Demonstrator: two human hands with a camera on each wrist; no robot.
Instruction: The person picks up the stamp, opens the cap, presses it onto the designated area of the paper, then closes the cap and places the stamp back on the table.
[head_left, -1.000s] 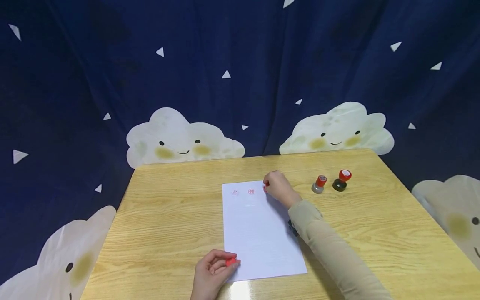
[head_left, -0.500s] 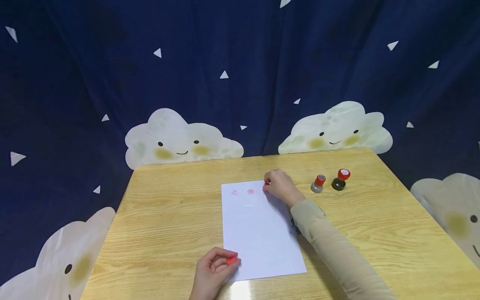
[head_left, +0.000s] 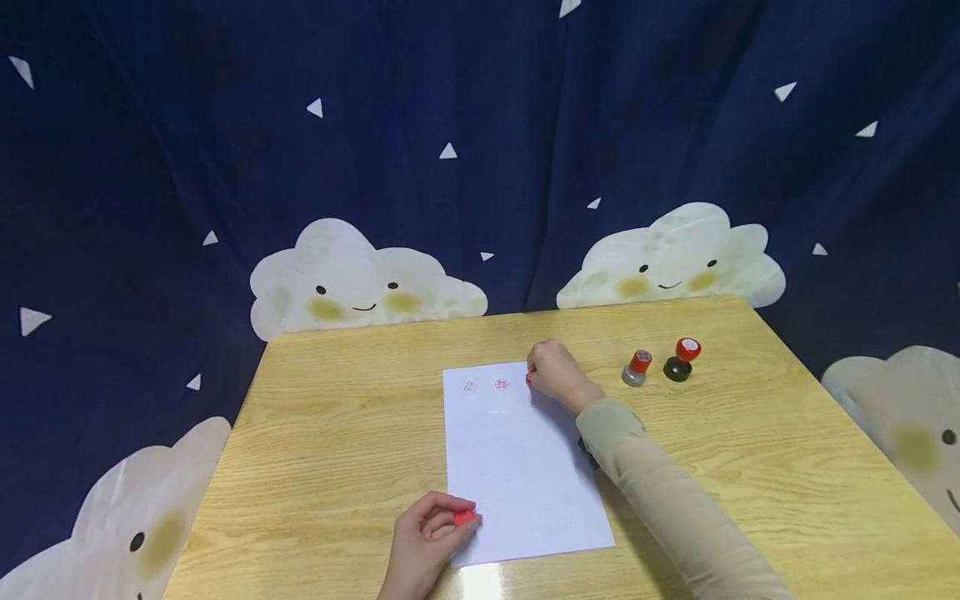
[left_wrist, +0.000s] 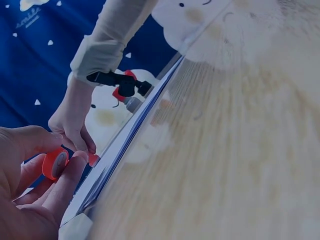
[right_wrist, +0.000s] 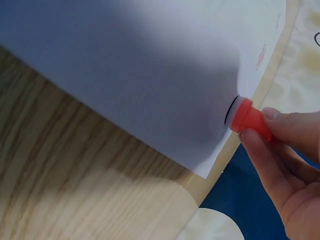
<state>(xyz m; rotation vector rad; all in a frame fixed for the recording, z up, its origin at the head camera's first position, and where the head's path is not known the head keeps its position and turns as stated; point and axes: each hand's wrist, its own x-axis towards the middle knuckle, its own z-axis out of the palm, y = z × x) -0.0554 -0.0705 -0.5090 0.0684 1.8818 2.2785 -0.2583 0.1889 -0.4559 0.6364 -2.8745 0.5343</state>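
Observation:
My right hand [head_left: 558,375] pinches a red stamp [right_wrist: 250,119] by its handle between thumb and fingers. The stamp's face is against the white paper [head_left: 525,467], or very near it, at the far right corner. Two red prints mark the sheet's far edge: a round one [head_left: 502,384] and a fainter one [head_left: 469,386] to its left. At the near left corner of the paper, my left hand [head_left: 426,537] holds a small round red cap [left_wrist: 54,163] between thumb and fingers. The cap's greyish inside shows in the left wrist view.
On the wooden table [head_left: 337,433], right of the paper, stand a stamp with a red top and grey base [head_left: 637,369] and a red-knobbed stamp with a black base [head_left: 682,360]. A dark blue curtain [head_left: 420,100] with clouds hangs behind the far edge.
Half a second ago more of the red stamp showed beneath my right fingers; now the right hand has turned slightly and hides most of it. My left hand stays with the cap.

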